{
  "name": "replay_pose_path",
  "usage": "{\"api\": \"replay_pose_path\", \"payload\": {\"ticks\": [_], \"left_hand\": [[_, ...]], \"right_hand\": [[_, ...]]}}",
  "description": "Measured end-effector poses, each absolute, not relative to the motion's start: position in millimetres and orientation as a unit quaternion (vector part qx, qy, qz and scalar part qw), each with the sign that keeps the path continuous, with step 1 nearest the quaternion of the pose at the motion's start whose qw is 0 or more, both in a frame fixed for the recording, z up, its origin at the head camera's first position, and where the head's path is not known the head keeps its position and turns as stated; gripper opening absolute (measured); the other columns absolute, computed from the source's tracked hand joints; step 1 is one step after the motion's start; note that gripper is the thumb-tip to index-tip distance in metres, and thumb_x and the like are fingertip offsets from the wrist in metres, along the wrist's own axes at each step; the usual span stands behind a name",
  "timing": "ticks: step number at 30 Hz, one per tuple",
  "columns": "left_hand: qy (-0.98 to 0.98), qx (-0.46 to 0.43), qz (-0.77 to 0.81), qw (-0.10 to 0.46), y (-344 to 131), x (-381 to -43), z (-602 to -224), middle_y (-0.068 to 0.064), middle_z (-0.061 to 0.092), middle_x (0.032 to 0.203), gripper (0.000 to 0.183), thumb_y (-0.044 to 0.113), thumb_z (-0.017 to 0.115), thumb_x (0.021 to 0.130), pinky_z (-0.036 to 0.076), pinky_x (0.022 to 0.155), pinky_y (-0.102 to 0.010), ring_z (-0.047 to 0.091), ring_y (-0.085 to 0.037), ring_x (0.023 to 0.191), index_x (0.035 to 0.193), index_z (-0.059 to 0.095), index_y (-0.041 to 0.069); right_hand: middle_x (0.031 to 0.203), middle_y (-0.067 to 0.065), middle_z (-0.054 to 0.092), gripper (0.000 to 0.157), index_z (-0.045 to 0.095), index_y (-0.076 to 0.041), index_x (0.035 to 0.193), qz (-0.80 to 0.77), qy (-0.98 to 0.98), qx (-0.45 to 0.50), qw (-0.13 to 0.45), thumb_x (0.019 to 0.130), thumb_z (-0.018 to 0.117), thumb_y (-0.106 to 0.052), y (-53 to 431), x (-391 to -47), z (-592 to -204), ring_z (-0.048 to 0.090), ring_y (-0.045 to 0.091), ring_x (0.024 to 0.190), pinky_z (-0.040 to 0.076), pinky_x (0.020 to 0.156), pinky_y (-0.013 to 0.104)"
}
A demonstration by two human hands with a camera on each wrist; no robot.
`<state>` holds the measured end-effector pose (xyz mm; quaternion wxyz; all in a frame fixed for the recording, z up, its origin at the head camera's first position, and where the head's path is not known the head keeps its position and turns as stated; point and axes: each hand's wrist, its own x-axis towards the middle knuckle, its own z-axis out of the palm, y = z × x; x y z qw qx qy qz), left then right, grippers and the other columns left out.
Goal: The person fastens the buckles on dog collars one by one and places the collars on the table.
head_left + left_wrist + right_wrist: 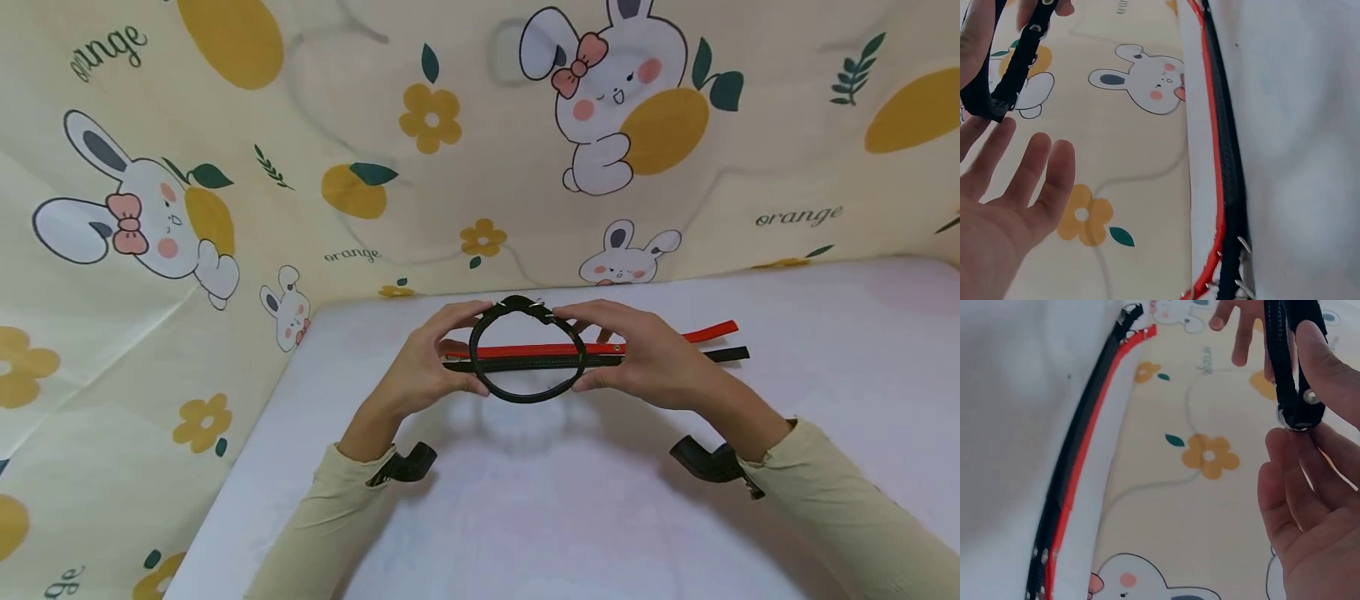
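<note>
A black collar, closed into a round loop with metal fittings at its top, is held up above the white table. My left hand pinches the loop's left side between thumb and fingers. On the opposite side, my right hand grips it the same way, its thumb low and its fingers near the metal fittings. In the right wrist view, a round metal stud shows on the collar beside the thumb. Eyelets line the strap of the collar in the left wrist view.
Behind the loop, a red strap and a black strap lie side by side across the white table, with metal fittings at their ends. A cream cloth printed with rabbits and oranges hangs behind the table.
</note>
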<state>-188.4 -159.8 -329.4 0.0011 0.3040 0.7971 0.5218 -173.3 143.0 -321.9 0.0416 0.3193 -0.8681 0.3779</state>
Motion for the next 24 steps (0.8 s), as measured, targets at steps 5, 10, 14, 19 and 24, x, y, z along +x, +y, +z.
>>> {"api": "replay_pose_path", "payload": {"ticks": [5,10,14,19,24], "left_hand": [[0.811,0.289,0.508,0.018,-169.3,-187.1,-334.7,-0.004,0.053,0.142,0.095,0.001,0.094,0.060,0.055,0.096,-0.043,0.056,-0.024,0.122,0.144,0.051,0.013],[0.843,0.257,0.472,0.038,-183.2,-182.2,-343.7,-0.001,0.058,0.139,0.093,0.008,0.095,0.061,0.054,0.095,-0.047,0.059,-0.022,0.118,0.143,0.054,0.020],[0.854,0.248,0.456,0.050,-191.6,-179.5,-352.2,-0.004,0.061,0.136,0.092,0.010,0.095,0.060,0.054,0.094,-0.044,0.061,-0.023,0.115,0.142,0.055,0.019],[0.859,0.231,0.451,0.069,-195.1,-180.8,-363.4,-0.004,0.063,0.133,0.089,0.009,0.095,0.061,0.054,0.093,-0.043,0.059,-0.021,0.117,0.140,0.057,0.021],[0.867,0.212,0.439,0.105,-194.2,-180.9,-372.9,-0.006,0.065,0.129,0.087,0.009,0.094,0.063,0.053,0.095,-0.042,0.057,-0.021,0.119,0.140,0.056,0.020]], "right_hand": [[0.135,0.000,0.062,0.080,0.054,-0.028,0.142,0.368,-0.882,0.295,0.003,0.071,0.090,-0.027,132.6,-173.4,-326.7,0.057,0.024,0.122,0.051,0.096,0.053],[0.138,-0.002,0.061,0.080,0.055,-0.028,0.141,0.368,-0.885,0.286,-0.025,0.069,0.091,-0.030,118.3,-173.8,-335.5,0.054,0.024,0.130,0.047,0.103,0.053],[0.134,-0.002,0.063,0.081,0.055,-0.027,0.141,0.361,-0.888,0.283,-0.041,0.069,0.092,-0.029,109.6,-173.8,-342.9,0.055,0.023,0.129,0.046,0.104,0.051],[0.133,-0.001,0.063,0.081,0.053,-0.025,0.144,0.341,-0.892,0.292,-0.062,0.072,0.090,-0.027,105.0,-173.9,-348.3,0.055,0.024,0.128,0.047,0.102,0.052],[0.133,0.002,0.064,0.078,0.056,-0.019,0.141,0.326,-0.895,0.293,-0.088,0.072,0.090,-0.029,102.9,-174.6,-352.9,0.056,0.026,0.128,0.046,0.104,0.052]]}}
